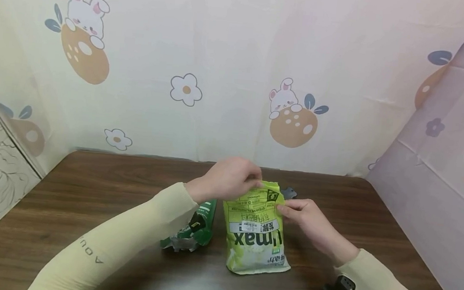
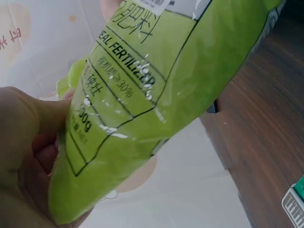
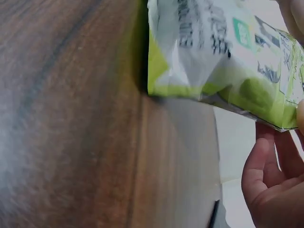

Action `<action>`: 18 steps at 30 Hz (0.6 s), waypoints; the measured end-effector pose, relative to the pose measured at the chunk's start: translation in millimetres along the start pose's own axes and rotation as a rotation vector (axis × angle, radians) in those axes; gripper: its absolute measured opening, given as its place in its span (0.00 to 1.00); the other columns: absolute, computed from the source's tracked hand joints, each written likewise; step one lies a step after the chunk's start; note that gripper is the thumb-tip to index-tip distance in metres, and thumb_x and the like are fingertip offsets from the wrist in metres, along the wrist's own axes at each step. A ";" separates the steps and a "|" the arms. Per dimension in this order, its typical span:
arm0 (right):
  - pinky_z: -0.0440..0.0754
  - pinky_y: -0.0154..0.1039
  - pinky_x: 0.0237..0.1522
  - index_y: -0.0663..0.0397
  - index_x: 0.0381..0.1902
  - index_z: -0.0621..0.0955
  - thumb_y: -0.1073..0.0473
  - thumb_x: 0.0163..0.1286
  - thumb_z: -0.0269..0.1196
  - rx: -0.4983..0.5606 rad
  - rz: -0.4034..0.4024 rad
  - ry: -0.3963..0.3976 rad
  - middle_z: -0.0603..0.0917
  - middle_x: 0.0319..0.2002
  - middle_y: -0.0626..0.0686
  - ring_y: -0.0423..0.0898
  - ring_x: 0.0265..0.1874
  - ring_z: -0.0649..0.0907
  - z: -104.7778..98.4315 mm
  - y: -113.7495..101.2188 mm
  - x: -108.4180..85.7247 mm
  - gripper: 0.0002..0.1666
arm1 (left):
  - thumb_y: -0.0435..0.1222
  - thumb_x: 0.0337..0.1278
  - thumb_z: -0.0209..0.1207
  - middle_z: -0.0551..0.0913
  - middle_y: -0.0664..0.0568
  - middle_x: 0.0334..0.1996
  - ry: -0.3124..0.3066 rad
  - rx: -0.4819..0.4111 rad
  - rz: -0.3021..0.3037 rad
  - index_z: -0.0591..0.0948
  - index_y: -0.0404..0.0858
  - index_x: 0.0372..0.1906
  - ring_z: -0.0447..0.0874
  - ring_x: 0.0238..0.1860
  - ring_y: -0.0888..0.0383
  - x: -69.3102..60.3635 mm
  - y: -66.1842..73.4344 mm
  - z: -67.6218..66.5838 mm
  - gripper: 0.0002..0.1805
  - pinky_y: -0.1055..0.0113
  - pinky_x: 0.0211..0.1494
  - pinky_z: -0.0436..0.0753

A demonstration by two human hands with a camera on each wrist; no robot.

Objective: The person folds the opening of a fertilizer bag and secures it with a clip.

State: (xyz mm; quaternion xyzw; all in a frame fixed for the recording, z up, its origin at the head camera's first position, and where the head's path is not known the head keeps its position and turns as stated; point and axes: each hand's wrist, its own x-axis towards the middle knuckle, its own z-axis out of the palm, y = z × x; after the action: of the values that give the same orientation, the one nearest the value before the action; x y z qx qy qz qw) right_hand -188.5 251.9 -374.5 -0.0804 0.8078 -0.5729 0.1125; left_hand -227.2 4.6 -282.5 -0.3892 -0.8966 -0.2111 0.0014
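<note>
In the head view, the bag (image 1: pixel 254 239) was held over the table (image 1: pixel 374 222), its top pinched by the left hand (image 1: pixel 229 179), its side by the right hand (image 1: pixel 306 220); a green pack (image 1: pixel 203 234) might be brushed by the left sleeve (image 1: pixel 137 229). A grey thing (image 1: pixel 289 193) was partly blocked. In the left wrist view, tearing was risked by hard pulling; in the right, dropping, by a slipping edge.
</note>
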 end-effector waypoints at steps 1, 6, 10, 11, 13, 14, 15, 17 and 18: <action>0.80 0.51 0.49 0.62 0.46 0.87 0.53 0.70 0.65 0.002 -0.015 0.011 0.87 0.42 0.54 0.48 0.44 0.83 -0.5 -0.3 -0.1 0.17 | 0.44 0.68 0.61 0.82 0.64 0.29 0.012 0.000 0.010 0.86 0.47 0.35 0.77 0.29 0.65 -0.3 0.2 -0.4 0.08 0.70 0.33 0.76; 0.78 0.47 0.46 0.65 0.42 0.86 0.58 0.67 0.68 -0.012 -0.082 0.075 0.85 0.37 0.51 0.46 0.40 0.81 -2.5 -2.6 -1.2 0.14 | 0.43 0.68 0.61 0.83 0.63 0.29 0.049 0.012 0.076 0.86 0.47 0.36 0.78 0.29 0.66 -1.2 1.9 -2.1 0.07 0.71 0.34 0.76; 0.78 0.45 0.43 0.67 0.41 0.86 0.61 0.65 0.69 0.001 -0.104 0.091 0.84 0.35 0.49 0.46 0.38 0.80 -2.2 -3.3 -2.6 0.13 | 0.42 0.69 0.60 0.83 0.63 0.30 0.028 0.004 0.111 0.86 0.46 0.36 0.78 0.30 0.66 -0.7 2.4 -3.8 0.07 0.71 0.36 0.76; 0.78 0.45 0.43 0.68 0.41 0.86 0.61 0.65 0.69 0.009 -0.105 0.091 0.84 0.35 0.49 0.46 0.38 0.80 -2.2 -3.0 -3.0 0.13 | 0.42 0.69 0.60 0.82 0.63 0.30 0.019 0.004 0.117 0.85 0.46 0.36 0.78 0.30 0.66 -0.2 2.4 -4.2 0.07 0.71 0.36 0.76; 0.77 0.45 0.43 0.67 0.41 0.86 0.62 0.65 0.69 0.022 -0.107 0.090 0.84 0.35 0.49 0.46 0.38 0.80 -1.9 -2.6 -3.5 0.12 | 0.42 0.70 0.60 0.82 0.64 0.29 -0.006 0.002 0.123 0.85 0.46 0.36 0.77 0.30 0.66 0.7 2.5 -5.5 0.07 0.71 0.35 0.76; 0.77 0.45 0.44 0.66 0.41 0.86 0.62 0.65 0.69 0.028 -0.108 0.088 0.84 0.35 0.49 0.46 0.39 0.80 -1.9 -2.3 -3.7 0.12 | 0.42 0.70 0.59 0.82 0.64 0.29 -0.019 0.000 0.125 0.85 0.46 0.36 0.78 0.30 0.66 1.1 2.5 -6.1 0.07 0.70 0.35 0.76; 0.77 0.45 0.44 0.65 0.41 0.86 0.62 0.65 0.69 0.032 -0.106 0.088 0.84 0.35 0.49 0.46 0.39 0.80 -1.9 -2.0 -3.7 0.11 | 0.42 0.70 0.59 0.82 0.64 0.30 -0.033 -0.003 0.127 0.85 0.46 0.37 0.78 0.29 0.66 1.5 2.6 -6.7 0.07 0.70 0.35 0.77; 0.77 0.46 0.44 0.63 0.40 0.87 0.61 0.66 0.68 0.036 -0.108 0.084 0.84 0.36 0.49 0.46 0.39 0.80 -2.0 -1.2 -3.7 0.10 | 0.41 0.70 0.59 0.83 0.64 0.31 -0.057 -0.004 0.130 0.85 0.46 0.39 0.78 0.30 0.66 2.3 3.0 -8.2 0.07 0.70 0.35 0.77; 0.77 0.46 0.45 0.61 0.40 0.87 0.61 0.66 0.68 0.042 -0.106 0.081 0.84 0.36 0.49 0.46 0.40 0.80 -1.8 -0.9 -3.6 0.09 | 0.41 0.71 0.59 0.83 0.63 0.32 -0.068 -0.005 0.133 0.85 0.46 0.40 0.78 0.30 0.67 2.7 3.2 -8.7 0.07 0.70 0.36 0.77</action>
State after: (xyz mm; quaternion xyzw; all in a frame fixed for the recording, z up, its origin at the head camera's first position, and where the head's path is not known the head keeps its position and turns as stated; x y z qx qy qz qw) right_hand -185.5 254.2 -372.8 -0.0976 0.7940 -0.5979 0.0508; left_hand -228.3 5.2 -272.9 -0.4551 -0.8677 -0.1992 -0.0161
